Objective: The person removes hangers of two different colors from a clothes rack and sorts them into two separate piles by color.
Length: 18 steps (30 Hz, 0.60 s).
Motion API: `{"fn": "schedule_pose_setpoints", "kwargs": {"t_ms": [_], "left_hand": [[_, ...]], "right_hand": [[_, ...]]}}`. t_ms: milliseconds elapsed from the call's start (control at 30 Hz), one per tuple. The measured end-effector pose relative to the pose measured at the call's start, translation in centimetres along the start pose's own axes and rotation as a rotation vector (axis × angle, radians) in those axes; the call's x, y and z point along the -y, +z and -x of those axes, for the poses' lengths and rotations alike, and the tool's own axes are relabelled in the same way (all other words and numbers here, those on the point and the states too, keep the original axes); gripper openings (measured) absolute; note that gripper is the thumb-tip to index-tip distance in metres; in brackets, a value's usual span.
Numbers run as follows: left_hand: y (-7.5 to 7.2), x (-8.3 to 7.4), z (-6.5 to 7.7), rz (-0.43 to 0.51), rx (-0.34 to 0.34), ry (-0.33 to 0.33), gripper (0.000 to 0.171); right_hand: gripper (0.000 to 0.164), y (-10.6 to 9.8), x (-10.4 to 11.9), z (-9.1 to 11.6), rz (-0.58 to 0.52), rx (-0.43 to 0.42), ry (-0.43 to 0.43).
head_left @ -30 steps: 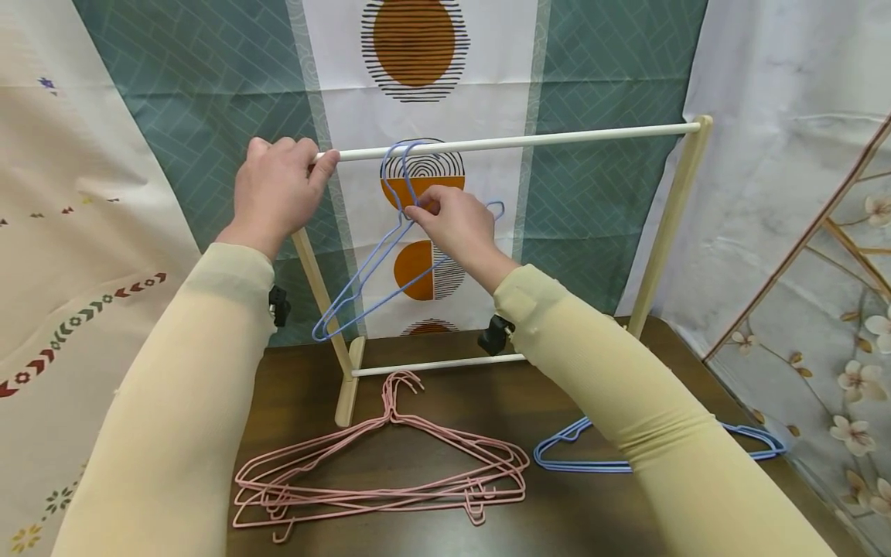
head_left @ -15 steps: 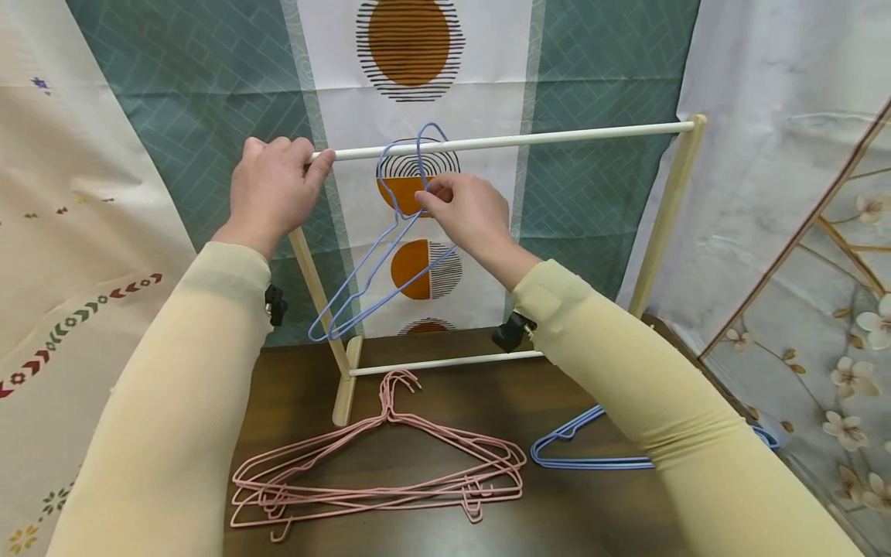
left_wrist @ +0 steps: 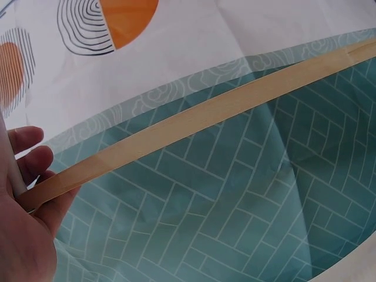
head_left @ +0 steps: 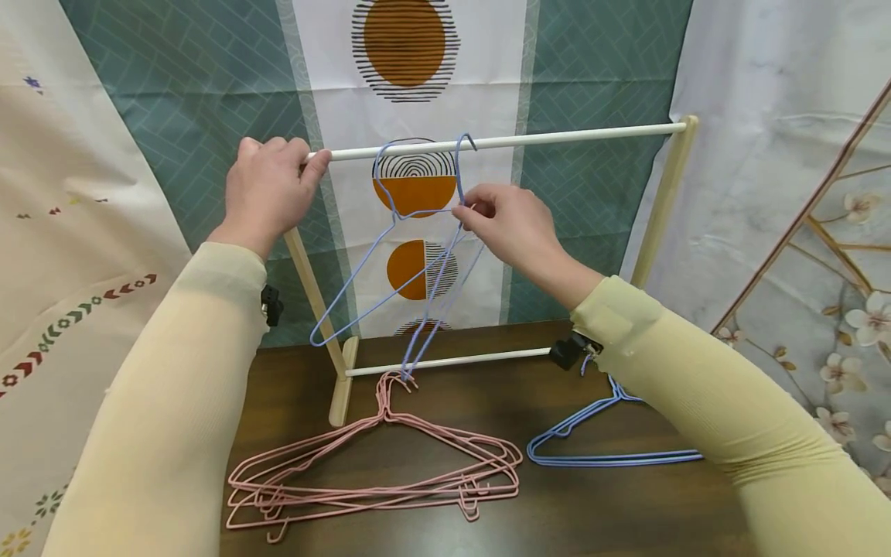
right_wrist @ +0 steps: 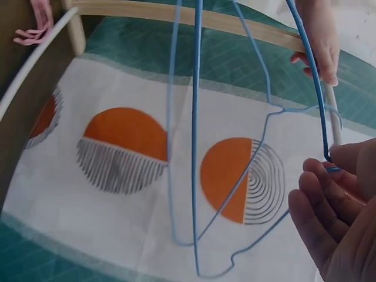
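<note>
My left hand (head_left: 267, 186) grips the left end of the clothes rack's white top rail (head_left: 578, 137). In the left wrist view, its fingers lie around the rail's end, beside the wooden post (left_wrist: 194, 123). With thumb and fingertips, my right hand (head_left: 511, 223) pinches a blue hanger (head_left: 459, 170) at its neck, just below the hook. That hook is over the rail, and the hanger's body is turned nearly edge-on. To its left, another blue hanger (head_left: 377, 170) hangs from the rail untouched.
Several pink hangers (head_left: 445, 441) lie stacked on the dark wooden table (head_left: 487, 534). More blue hangers (head_left: 619, 462) lie at the right, partly behind my right sleeve. A lower white bar (head_left: 480, 358) joins the rack's feet. Patterned cloths hang behind and at both sides.
The right hand has slid one blue hanger rightward along the rail, away from the other. The two hung close together before and are now apart. The left hand has kept its grip.
</note>
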<state>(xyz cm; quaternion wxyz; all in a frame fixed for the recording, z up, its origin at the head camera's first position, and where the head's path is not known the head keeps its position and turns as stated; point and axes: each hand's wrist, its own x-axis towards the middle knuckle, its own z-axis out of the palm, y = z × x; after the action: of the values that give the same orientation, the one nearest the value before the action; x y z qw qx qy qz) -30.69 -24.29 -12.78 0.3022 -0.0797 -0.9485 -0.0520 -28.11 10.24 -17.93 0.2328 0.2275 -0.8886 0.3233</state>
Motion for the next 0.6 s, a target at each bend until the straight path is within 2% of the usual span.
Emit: {"fn": "schedule_pose_setpoints", "kwargs": {"t_ms": [333, 600], "left_hand": [[-0.1, -0.1, 0.1, 0.007, -0.008, 0.009, 0.063], [-0.1, -0.1, 0.1, 0.01, 0.0, 0.001, 0.062]], "right_hand": [[0.022, -1.5, -4.4, 3.6, -0.056, 0.118, 0.041], [0.025, -2.2, -7.8, 5.8, -0.007, 0.259, 0.042]]}}
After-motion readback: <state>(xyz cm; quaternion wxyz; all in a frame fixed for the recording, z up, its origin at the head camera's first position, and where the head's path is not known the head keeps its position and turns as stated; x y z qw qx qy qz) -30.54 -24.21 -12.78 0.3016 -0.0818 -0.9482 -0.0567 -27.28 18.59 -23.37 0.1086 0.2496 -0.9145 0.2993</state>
